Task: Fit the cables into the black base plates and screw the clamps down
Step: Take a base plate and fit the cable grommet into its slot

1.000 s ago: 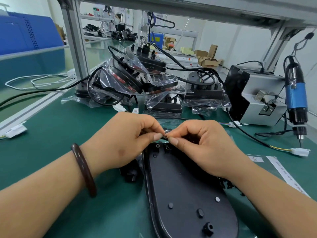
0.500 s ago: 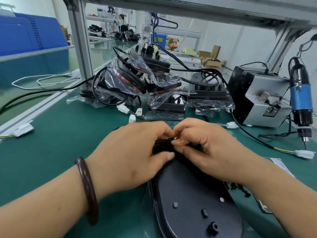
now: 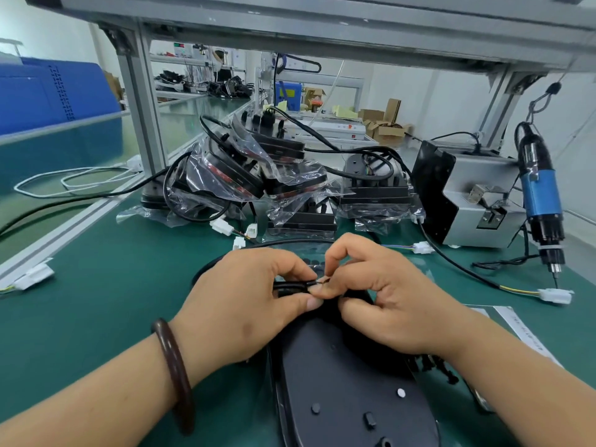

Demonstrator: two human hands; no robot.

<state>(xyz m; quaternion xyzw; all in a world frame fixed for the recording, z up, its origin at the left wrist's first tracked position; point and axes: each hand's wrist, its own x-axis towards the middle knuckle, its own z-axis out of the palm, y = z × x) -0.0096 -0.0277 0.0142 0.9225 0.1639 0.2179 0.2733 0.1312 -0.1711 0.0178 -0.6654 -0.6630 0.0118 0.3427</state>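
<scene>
A black cable (image 3: pixel 292 286) is being held just above the far end of the black base plate (image 3: pixel 348 388), which is lying flat on the green bench mat (image 3: pixel 96 301) directly in front of the person. The left hand (image 3: pixel 245 304) is pinching the cable's sheathed end between thumb and forefinger, fingers closed tight on it. The right hand (image 3: pixel 390 301) is meeting it fingertip to fingertip, thumb and forefinger nipping the thin wires that are emerging from the sheath; its other fingers are curling loosely over the plate's end. The rest of the cable is looping away behind the hands across the mat. A dark brown bangle (image 3: pixel 175 375) is sitting on the left wrist.

Beyond the hands, a heap of bagged black units (image 3: pixel 258 179) with trailing cables is lying against the aluminium frame post (image 3: pixel 142 108), with white connectors (image 3: pixel 222 226) lying just in front of it. To the right, a grey metal machine (image 3: pixel 467 201) is standing on the mat, and a blue electric screwdriver (image 3: pixel 540 195) is hanging beside it, tip down, near a white plug (image 3: pixel 554 295) on a yellow-wired lead.
</scene>
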